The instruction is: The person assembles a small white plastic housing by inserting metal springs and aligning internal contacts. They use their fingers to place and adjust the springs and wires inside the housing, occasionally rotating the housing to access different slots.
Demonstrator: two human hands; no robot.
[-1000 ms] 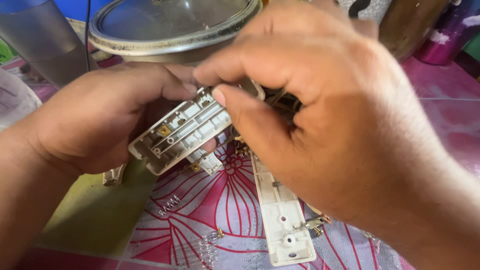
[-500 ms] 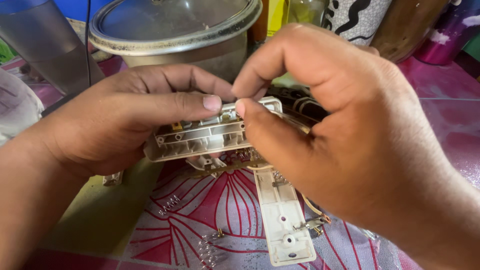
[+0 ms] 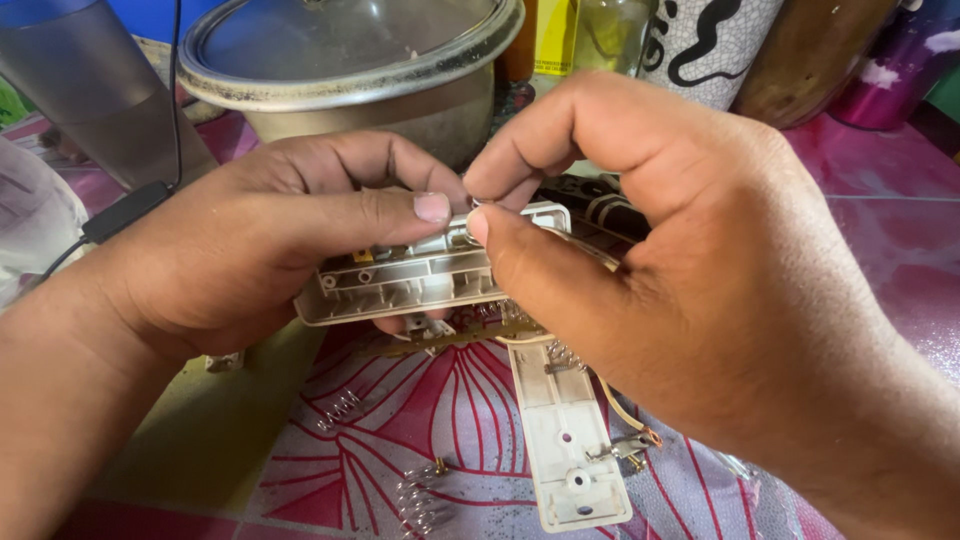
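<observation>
Between the two hands, just above the middle of the view, a beige plastic casing (image 3: 420, 280) with ribbed inner compartments is held lengthwise and clear of the surface. The grip of the left hand (image 3: 250, 250) is closed on the casing: the thumb is laid along its upper edge and the fingers are curled beneath it. The grip of the right hand (image 3: 680, 270) is pinched shut at the casing's right end, thumb and forefinger being pressed together on a small part there that is too small to be made out.

Directly below, a second beige casing half (image 3: 570, 440) is laid flat on a pink and red floral cloth (image 3: 400, 400), with its long axis running away from the held piece and small metal contacts seen at its right edge. Loose coil springs (image 3: 415, 500) are scattered on the cloth to its left, and a thin wire is looped beside it.

Behind the hands, much of the far surface is blocked from view. A metal pot (image 3: 400, 100) with a glass lid (image 3: 340, 40) is placed just beyond the left hand's knuckles. A grey tumbler (image 3: 70, 90) is set to the far left, with a black cable (image 3: 120, 210) running past it. A patterned white cup (image 3: 710, 50), a brown container (image 3: 810, 60) and a purple container (image 3: 900, 70) are ranged along the top right.
</observation>
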